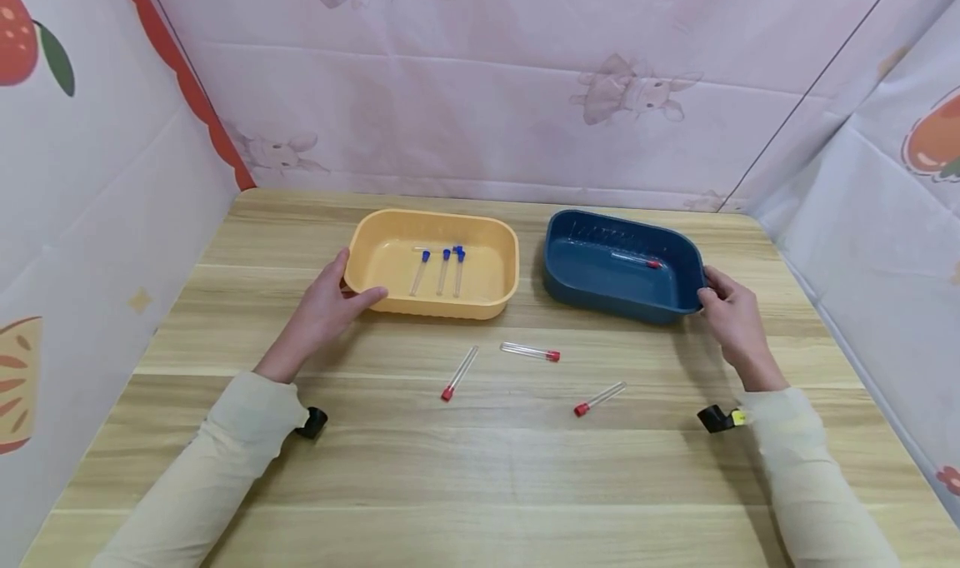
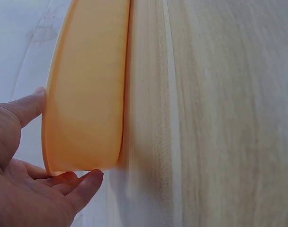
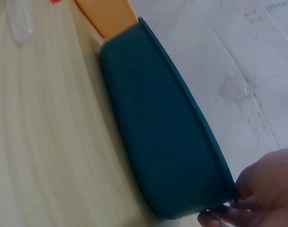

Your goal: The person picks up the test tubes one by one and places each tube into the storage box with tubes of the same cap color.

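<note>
My left hand (image 1: 324, 311) holds the left front corner of a yellow plastic bin (image 1: 442, 309). In the left wrist view its thumb lies at the rim and its fingers (image 2: 89, 189) are against the end wall. At the right, my right hand (image 1: 731, 316) grips the right end of a dark blue plastic bin (image 1: 611, 297), thumb at the rim. Several clear test tubes (image 1: 442, 278) with blue caps lie inside the yellow bin. One red-capped test tube (image 1: 633, 260) is in the blue bin. The right wrist view shows the blue bin's outer wall (image 3: 167, 137).
Three red-capped tubes lie on the wooden table (image 1: 480, 485) before the bins: a slanted tube (image 1: 461, 371), a tube near the middle (image 1: 528, 351) and a tube to the right (image 1: 602, 398). A printed cloth wall (image 1: 480, 118) stands behind.
</note>
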{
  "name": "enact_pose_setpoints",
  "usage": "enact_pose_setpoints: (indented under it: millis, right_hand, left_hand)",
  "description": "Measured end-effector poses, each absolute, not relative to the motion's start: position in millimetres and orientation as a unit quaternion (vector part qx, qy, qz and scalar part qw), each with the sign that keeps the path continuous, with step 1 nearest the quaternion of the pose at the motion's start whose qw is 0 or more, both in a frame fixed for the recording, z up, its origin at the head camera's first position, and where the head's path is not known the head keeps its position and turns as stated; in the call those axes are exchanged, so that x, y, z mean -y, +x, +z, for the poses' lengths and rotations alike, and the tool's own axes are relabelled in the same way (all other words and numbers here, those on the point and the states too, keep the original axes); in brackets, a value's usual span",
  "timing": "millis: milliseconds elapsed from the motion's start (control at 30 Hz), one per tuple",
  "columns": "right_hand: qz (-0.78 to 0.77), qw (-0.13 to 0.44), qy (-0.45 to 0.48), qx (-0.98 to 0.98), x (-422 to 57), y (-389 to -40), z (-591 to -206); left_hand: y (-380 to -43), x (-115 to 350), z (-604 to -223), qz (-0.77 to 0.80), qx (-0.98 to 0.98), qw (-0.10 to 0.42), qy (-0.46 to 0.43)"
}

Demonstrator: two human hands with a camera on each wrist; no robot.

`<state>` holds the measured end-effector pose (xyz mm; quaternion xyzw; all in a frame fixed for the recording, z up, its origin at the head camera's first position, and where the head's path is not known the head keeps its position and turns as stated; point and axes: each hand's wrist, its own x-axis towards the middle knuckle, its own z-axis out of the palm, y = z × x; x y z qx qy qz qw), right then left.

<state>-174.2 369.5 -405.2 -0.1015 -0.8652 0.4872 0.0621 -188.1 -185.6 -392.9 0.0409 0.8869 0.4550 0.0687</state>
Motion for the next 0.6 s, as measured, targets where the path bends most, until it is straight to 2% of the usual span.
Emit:
enact_pose_setpoints:
  millis: [367, 600]
  right_hand:
    - [0.495, 0.027, -0.059, 0.866, -377.5, -177.4, -404.2]
    - [0.508, 0.033, -0.060, 0.859, -381.3, -177.1, -408.4]
  left_hand:
    - [-189.6, 186.0, -393.6, 0.449, -0.890, 0.072, 0.033]
    - [-188.8, 185.5, -392.7, 0.452, -0.888, 0.071, 0.034]
